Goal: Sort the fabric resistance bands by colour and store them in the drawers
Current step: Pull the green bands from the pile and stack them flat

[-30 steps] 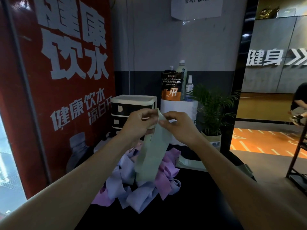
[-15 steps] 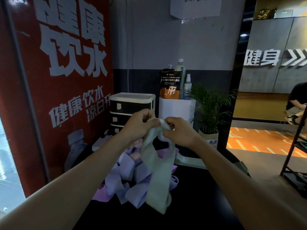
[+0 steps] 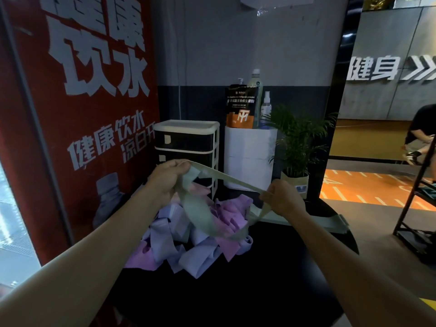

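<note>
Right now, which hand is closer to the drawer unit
Left. The left hand holds the green band just in front of the drawer unit, overlapping its lower drawers. The right hand grips the other end, off to the unit's right.

One green resistance band (image 3: 200, 208), one drawer unit (image 3: 186, 147), one potted plant (image 3: 297, 140), perhaps three bottles (image 3: 256, 83); the piled bands (image 3: 188, 244) defy counting.

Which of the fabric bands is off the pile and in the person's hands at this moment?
The pale green band, stretched between the left hand and right hand. The lavender bands and pink bands all lie heaped on the black table.
</note>
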